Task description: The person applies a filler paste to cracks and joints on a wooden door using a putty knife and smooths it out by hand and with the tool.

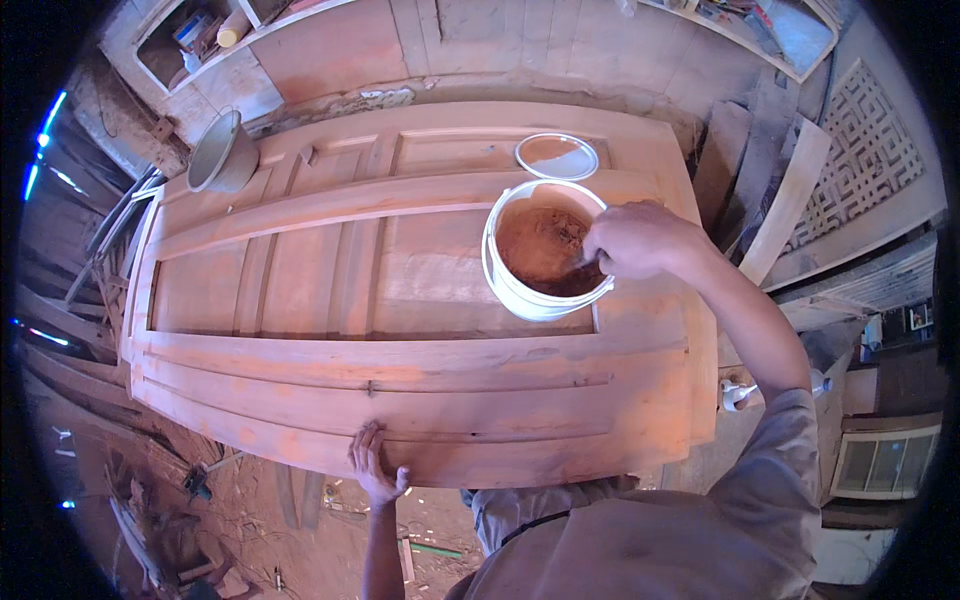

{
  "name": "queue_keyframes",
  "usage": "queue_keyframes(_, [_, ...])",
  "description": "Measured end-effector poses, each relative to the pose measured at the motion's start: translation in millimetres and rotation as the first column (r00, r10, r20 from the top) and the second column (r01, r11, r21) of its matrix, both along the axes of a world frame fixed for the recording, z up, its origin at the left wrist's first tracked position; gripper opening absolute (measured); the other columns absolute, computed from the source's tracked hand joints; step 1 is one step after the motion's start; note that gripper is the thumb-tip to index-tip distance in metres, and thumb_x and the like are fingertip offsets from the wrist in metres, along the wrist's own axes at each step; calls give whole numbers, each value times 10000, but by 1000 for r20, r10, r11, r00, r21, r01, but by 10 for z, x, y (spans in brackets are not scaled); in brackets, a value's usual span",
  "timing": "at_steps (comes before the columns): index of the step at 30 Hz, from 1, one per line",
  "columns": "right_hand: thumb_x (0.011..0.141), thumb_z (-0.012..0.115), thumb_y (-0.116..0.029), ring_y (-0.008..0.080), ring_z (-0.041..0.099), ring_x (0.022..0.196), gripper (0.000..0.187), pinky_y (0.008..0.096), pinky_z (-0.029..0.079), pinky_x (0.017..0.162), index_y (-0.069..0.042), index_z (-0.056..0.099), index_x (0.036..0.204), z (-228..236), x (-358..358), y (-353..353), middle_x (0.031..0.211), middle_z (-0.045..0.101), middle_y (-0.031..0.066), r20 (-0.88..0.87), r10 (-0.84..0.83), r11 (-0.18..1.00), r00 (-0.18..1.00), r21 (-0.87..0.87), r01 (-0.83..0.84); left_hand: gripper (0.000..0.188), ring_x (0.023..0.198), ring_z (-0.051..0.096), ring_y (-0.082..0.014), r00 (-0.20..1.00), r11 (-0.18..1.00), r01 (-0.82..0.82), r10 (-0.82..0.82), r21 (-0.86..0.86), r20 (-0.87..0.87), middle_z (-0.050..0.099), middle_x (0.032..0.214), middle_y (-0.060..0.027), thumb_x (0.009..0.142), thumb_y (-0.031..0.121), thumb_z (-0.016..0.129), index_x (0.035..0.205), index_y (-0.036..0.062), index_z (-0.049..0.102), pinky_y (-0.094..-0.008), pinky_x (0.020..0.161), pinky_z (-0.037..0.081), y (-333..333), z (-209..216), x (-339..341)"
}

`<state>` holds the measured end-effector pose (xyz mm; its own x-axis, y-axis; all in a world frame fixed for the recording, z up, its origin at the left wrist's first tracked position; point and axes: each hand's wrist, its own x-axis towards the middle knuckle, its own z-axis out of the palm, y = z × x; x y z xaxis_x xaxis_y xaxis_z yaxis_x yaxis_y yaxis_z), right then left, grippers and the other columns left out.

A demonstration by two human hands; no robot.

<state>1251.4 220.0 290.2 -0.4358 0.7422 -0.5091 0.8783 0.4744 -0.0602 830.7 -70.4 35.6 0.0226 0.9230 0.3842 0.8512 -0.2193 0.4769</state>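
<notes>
A white plastic bucket (535,303) of reddish-brown powdery or pasty stuff (538,243) stands on a wooden panelled door (470,365) that lies flat in front of me. My right hand (640,238) reaches over the bucket's right rim with its fingers closed and pointing down into it. What they grip, if anything, I cannot make out. Against the door's near edge rests my left hand (376,468), fingers stretched out and holding nothing. Just beyond the bucket lies a round white lid (575,163), partly smeared with the same brown.
A grey bucket (222,152) stands at the door's far left corner. Wooden boards (790,205) and a patterned lattice panel (865,150) lean at the right. Shelves (180,50) with small items line the back wall. Shavings and offcuts litter the floor (340,540).
</notes>
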Motion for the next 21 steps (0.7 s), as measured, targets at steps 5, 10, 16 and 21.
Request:
queue_keyframes(5, [777, 575, -72, 338, 685, 895, 204, 467, 546, 779, -86, 752, 876, -410, -26, 174, 884, 715, 155, -246, 157, 977, 956, 180, -114, 728, 1259, 526, -388, 996, 999, -43, 43, 0, -73, 587, 1320, -196, 914, 637, 472, 1270, 12, 581, -539, 1073, 353, 34, 18, 88])
queue_keyframes(10, [758, 584, -63, 342, 699, 812, 171, 461, 560, 708, -45, 749, 799, -544, -152, 221, 839, 719, 169, -49, 197, 969, 979, 162, -187, 700, 1252, 521, -411, 994, 998, -60, 58, -23, -89, 572, 1328, -218, 917, 599, 498, 1276, 2, 572, -546, 1067, 358, 76, 49, 149])
queue_keyframes(16, [754, 576, -46, 343, 701, 830, 199, 477, 547, 743, -74, 753, 841, -220, -87, 247, 855, 725, 162, -141, 135, 983, 981, 145, -115, 687, 1264, 506, -415, 990, 997, -70, 66, -28, -121, 558, 1337, -236, 920, 574, 513, 1294, 0, 558, -539, 1076, 348, 37, 43, 121])
queue_keyframes(21, [783, 585, -61, 333, 707, 845, 183, 487, 548, 719, 10, 739, 852, -465, -134, 194, 890, 726, 191, -105, 209, 967, 972, 168, -190, 668, 1265, 506, -418, 991, 999, -39, 39, 7, -124, 566, 1328, -240, 931, 542, 514, 1288, -20, 558, -534, 1074, 356, 41, -4, 127])
